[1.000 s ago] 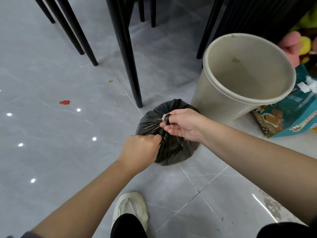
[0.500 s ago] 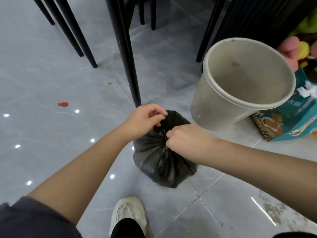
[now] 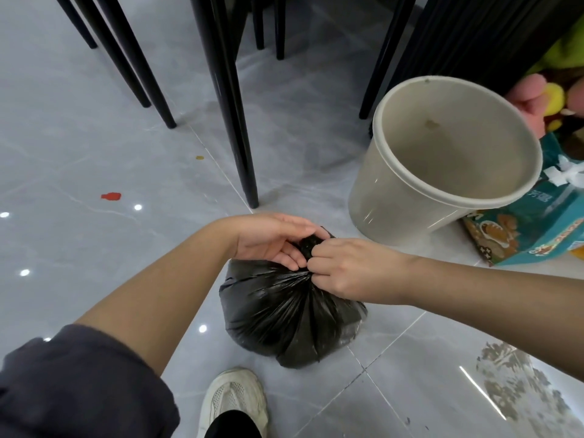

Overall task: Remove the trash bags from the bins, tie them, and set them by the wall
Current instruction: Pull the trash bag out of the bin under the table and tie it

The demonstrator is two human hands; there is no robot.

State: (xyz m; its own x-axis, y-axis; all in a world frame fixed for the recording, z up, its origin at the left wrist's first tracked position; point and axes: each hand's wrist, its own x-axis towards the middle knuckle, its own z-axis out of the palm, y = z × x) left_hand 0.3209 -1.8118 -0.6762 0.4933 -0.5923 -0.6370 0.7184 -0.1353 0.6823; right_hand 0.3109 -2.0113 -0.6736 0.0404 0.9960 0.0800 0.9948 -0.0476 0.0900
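One trash bag [image 3: 284, 314], one bin [image 3: 395, 200], one shoe [image 3: 234, 396], two hands (left [image 3: 268, 245], right [image 3: 344, 267]), perhaps seven furniture legs [image 3: 234, 121].

A thin black plastic trash bag [image 3: 290, 311], crinkled and glossy, sits on polished grey stone-look floor tiles [image 3: 79, 153] that mirror points of light. The beige plastic bin [image 3: 373, 197] is smooth, faintly shiny outside and matt within. The black chair legs [image 3: 230, 99] gleam, the sleeve [image 3: 79, 390] is matt dark cloth, the white shoe [image 3: 234, 399] woven mesh.
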